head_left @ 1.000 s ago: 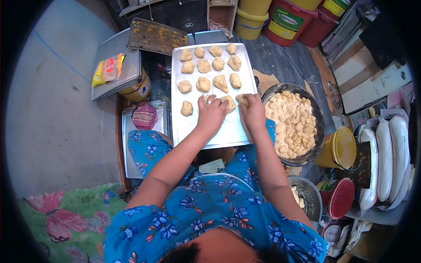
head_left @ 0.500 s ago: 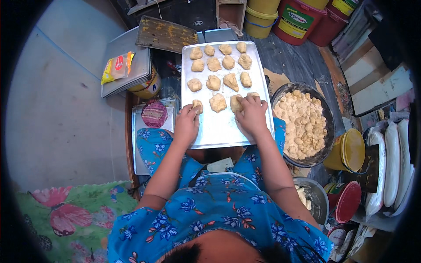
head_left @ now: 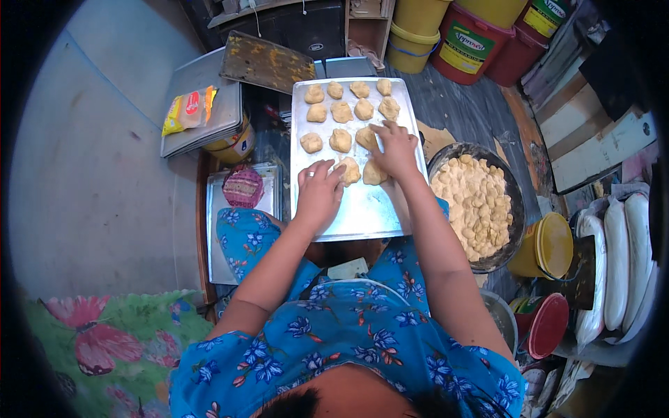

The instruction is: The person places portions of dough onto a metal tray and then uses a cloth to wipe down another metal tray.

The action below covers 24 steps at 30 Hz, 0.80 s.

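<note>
Both hands work among dough lumps (head_left: 341,141) on a metal baking tray (head_left: 366,210).
Left hand (head_left: 319,196): grip half-curled beside a front-row lump (head_left: 350,172), any pinch hidden; right hand (head_left: 398,152): grip spread at third-row dough.

Rows of dough lumps (head_left: 341,140) on a silver tray (head_left: 369,214)

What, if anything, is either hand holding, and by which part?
It cannot be told: the left hand is at the left edge of a near-row dough piece, the right hand at the right side of a farther dough lump.
</note>
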### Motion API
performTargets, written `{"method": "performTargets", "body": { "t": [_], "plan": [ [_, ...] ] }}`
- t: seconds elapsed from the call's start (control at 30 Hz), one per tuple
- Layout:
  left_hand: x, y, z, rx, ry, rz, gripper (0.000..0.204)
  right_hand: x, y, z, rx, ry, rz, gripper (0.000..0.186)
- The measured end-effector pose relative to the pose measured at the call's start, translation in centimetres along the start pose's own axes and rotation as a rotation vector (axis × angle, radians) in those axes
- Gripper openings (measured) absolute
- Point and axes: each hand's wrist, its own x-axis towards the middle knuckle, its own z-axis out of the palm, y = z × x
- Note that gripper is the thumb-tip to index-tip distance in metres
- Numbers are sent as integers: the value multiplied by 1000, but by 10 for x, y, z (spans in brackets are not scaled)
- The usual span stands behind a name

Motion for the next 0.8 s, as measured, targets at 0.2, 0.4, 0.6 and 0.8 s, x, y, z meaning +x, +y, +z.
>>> {"method": "performTargets", "body": {
  "t": [0.2,0.4,0.6,0.8],
  "plan": [
    [16,1,5,22,-43,25,34,16,-10,16,-91,-103,68,32],
    [43,-41,7,120,105,-230,35,10,-9,13,-46,17,68,32],
    [57,-67,20,-58,42,-179,35,10,36,15,146,38,188,30],
    [50,-58,19,106,36,-175,43,-2,25,-6,263,19,252,47]
  ]
}}
